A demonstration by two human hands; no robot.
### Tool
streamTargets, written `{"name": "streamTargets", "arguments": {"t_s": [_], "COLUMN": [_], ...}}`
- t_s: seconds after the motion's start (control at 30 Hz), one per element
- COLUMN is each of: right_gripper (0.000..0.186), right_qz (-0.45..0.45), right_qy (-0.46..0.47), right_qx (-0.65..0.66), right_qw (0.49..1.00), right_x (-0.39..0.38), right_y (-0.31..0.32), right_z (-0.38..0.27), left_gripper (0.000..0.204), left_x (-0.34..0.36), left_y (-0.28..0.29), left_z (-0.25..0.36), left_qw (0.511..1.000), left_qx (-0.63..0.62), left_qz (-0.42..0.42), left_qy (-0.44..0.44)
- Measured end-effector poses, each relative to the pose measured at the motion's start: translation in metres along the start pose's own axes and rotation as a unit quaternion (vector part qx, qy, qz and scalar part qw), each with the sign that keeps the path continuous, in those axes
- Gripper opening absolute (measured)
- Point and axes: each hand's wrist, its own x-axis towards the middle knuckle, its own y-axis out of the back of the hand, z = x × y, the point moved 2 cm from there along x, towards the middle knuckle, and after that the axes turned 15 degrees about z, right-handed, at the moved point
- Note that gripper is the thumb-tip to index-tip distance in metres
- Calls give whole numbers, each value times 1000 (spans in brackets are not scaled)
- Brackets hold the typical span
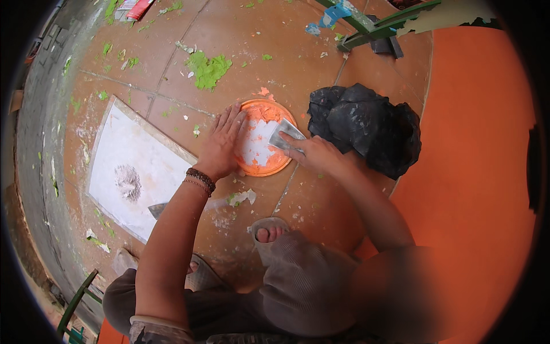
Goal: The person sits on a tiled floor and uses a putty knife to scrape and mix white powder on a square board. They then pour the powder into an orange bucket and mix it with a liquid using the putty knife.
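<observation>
A round orange lid [250,167] lies on the tiled floor, its inside smeared with orange paste [264,112] around a patch of white paste [256,143]. My left hand [223,140] rests along the lid's left rim, fingers stretched out and holding nothing. In my right hand [314,153] is a flat metal scraper [285,135], gripped with the index finger along its plate. The scraper lies over the lid's right part, at the white paste's edge. Whether it has a handle is hidden by the fingers.
A white board [117,143] with a heap of pale powder [128,183] lies at left, a second blade [155,211] partly behind my left forearm. A crumpled black plastic bag [366,126] sits beside an orange surface [475,143]. Green scraps [208,70] litter the floor; green metal legs [366,28] stand beyond.
</observation>
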Motion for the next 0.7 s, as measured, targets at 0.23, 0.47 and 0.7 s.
{"name": "streamTargets", "arguments": {"t_s": [0.23, 0.47, 0.7], "right_gripper": [49, 53, 56], "right_qz": [9, 14, 29], "right_qy": [30, 47, 34], "right_qx": [30, 41, 65], "right_qw": [999, 998, 997], "right_x": [17, 16, -25], "right_y": [-1, -1, -30], "right_z": [-10, -6, 5], "left_gripper": [127, 124, 125], "left_x": [1, 0, 16], "left_y": [0, -2, 10], "left_z": [2, 1, -5], "left_qw": [1000, 1000, 988], "left_qx": [7, 14, 90], "left_qz": [-1, 10, -64], "left_qy": [-1, -23, -107]}}
